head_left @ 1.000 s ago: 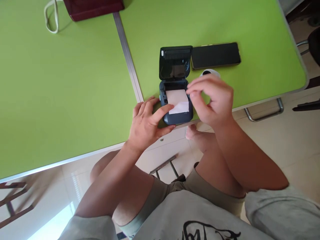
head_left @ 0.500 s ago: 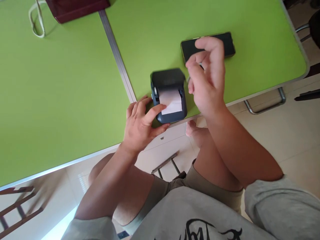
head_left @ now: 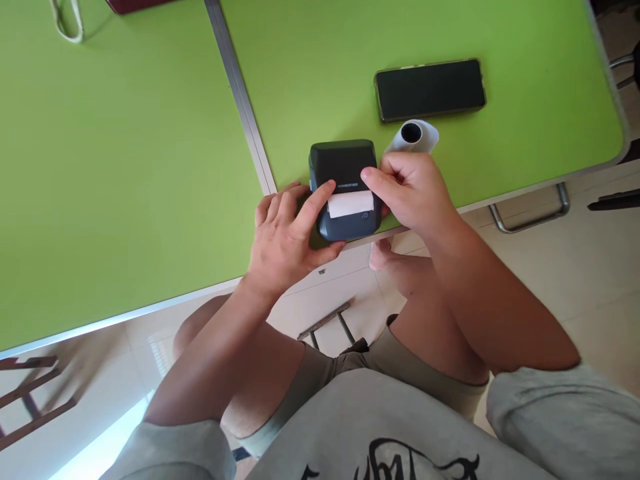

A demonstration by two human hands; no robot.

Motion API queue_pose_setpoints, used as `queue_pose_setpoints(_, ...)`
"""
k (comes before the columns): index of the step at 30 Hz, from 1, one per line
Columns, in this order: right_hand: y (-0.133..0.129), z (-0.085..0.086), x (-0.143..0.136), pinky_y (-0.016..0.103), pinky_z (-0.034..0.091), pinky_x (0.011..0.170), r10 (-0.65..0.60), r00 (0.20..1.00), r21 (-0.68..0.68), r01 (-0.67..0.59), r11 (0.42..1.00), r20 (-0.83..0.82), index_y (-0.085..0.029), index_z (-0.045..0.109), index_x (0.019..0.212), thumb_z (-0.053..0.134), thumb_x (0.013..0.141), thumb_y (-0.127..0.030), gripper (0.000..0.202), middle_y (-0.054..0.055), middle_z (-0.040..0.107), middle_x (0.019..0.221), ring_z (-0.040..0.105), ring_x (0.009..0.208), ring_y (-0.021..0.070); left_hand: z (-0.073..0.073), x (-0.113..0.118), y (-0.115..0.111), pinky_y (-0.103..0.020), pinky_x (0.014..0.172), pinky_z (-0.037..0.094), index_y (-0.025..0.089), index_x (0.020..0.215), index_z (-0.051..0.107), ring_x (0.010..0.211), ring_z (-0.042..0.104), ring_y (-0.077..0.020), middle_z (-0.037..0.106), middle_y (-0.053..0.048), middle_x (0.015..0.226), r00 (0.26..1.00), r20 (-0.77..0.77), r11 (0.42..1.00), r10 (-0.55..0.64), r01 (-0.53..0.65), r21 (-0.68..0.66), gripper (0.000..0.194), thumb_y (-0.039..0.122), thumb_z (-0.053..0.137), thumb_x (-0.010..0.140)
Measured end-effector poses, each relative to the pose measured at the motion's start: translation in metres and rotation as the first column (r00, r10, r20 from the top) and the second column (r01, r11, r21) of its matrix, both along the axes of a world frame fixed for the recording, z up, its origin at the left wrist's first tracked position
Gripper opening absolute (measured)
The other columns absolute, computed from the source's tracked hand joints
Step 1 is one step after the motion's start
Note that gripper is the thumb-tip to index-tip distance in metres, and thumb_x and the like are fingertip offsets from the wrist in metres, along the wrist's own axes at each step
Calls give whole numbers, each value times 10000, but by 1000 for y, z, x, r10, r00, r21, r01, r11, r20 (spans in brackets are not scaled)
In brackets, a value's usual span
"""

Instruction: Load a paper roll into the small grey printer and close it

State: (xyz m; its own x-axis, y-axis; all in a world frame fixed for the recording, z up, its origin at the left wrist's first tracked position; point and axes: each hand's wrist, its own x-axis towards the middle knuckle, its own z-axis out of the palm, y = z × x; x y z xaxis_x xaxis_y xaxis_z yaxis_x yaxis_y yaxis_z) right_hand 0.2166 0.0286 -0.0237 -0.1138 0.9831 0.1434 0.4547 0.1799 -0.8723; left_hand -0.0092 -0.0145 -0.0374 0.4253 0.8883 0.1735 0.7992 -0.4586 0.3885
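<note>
Boxy dark-blue-and-black plastic printer (head_left: 345,186) sits at the green tabletop (head_left: 150,167)'s near edge, white paper strip (head_left: 351,204) poking out. Left hand (head_left: 283,233) is spread wide around it, index on top; right hand (head_left: 413,190) is curled, thumb overlapping it, can't tell if pinching.

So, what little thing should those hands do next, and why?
Perhaps press the black plastic lid firmly onto the small dark-blue printer: the left hand and right hand both touch the lid, but whether it has latched isn't visible.
</note>
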Motion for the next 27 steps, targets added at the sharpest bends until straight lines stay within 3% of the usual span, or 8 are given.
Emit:
queue_pose_setpoints(3,3,2,2,295,261,477,45,996,54,-49,997,80,-237,269,599,631,958,-474,562,-53,314,525,316,493,93,1,2,1,-511,1154,383,294,1552,466,1395,542,-368,628,-140,1433,1000,0,1000,26,-26,-5,857,669,727,827)
queue_pose_setpoints(8,5,2,3,303,285,512,80,990,32,-85,996,118,-240,263,623,581,987,-550,574,-42,304,555,309,534,108,0,4,4,-544,1139,390,302,1529,481,1330,562,-386,620,-141,1431,998,4,997,64,-64,-36,899,740,718,780)
queue_pose_setpoints(15,4,0,-2,315,416,637,24,979,89,-43,995,204,-236,242,642,624,1006,-425,561,-40,274,583,364,581,122,3,7,9,-543,1126,399,318,1485,509,1315,569,-397,644,-125,1381,996,10,993,89,-87,-78,893,861,615,784)
queue_pose_setpoints(19,10,-10,-5,299,329,603,0,994,122,-14,992,113,-233,224,620,619,1003,-329,558,-44,256,596,338,570,107,3,8,10,-563,1121,407,281,1436,544,1293,588,-391,658,-132,1366,994,39,993,102,-100,-55,965,976,481,770)
queue_pose_setpoints(22,10,-15,-7,310,221,577,-30,999,167,27,986,15,-237,193,592,633,974,-216,584,-55,204,576,246,554,96,0,5,14,-524,1077,471,235,1379,514,1215,620,-312,677,-104,1303,975,217,998,54,-47,-39,972,1003,374,800)
queue_pose_setpoints(24,8,-15,-7,318,197,578,-13,999,191,21,981,-42,-245,197,589,634,985,-209,590,-59,193,579,223,563,97,-4,1,20,-396,846,551,236,1287,480,1016,634,-200,669,-39,1099,913,404,998,55,-45,-35,919,1007,397,795)
queue_pose_setpoints(25,7,-15,-6,321,192,578,2,998,192,10,981,-60,-248,206,586,640,988,-208,593,-61,195,579,220,568,97,-6,-2,23,-350,720,523,244,1179,497,903,607,-152,628,-1,992,875,473,994,104,-103,-28,836,992,399,819)
queue_pose_setpoints(27,5,-12,-4,329,181,574,26,996,179,-11,984,-82,-256,214,572,654,985,-171,609,-65,189,574,206,571,98,-11,-7,30,-310,623,452,234,939,489,722,498,-84,498,48,795,848,506,985,157,-173,-15,634,867,485,906)
